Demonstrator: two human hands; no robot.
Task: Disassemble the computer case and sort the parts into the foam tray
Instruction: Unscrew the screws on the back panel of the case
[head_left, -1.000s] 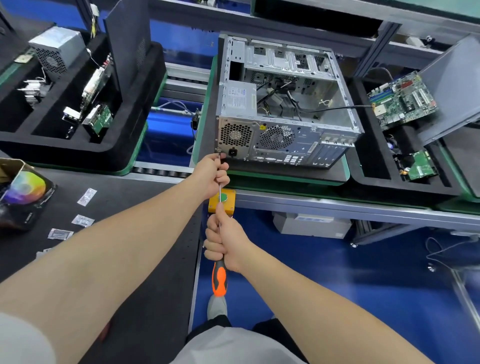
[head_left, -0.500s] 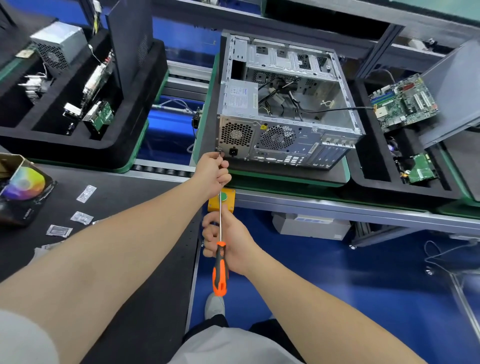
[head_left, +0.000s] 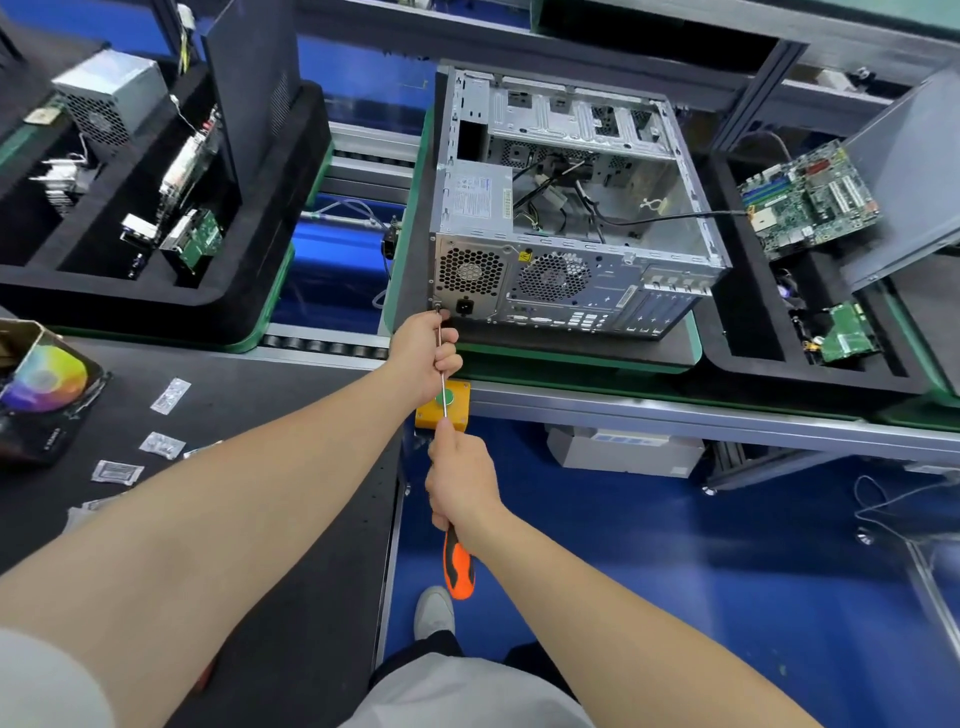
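Screwdriver (head_left: 442, 374) re-gripped at rear corner screw (head_left: 437, 306) of computer case (head_left: 571, 228).
Since 0.5 s ago my right grip (head_left: 460, 480) has clamped round the orange handle again; my left grip (head_left: 426, 358) stays pinched on the shaft, tip on the screw. I judge another turn is starting; power supply (head_left: 472, 197) still mounted. Count: 1 case, standing between 2 foam trays (head_left: 719, 332); 1 screwdriver; 1 motherboard (head_left: 810, 197) sorted in the right tray.

One wide-angle view only, worn at the head, facing forward and down along both forearms. Right grip (head_left: 462, 483) sits nearest the lens; left grip (head_left: 423, 358) just beyond it; computer case (head_left: 571, 280) farther ahead, upper centre.
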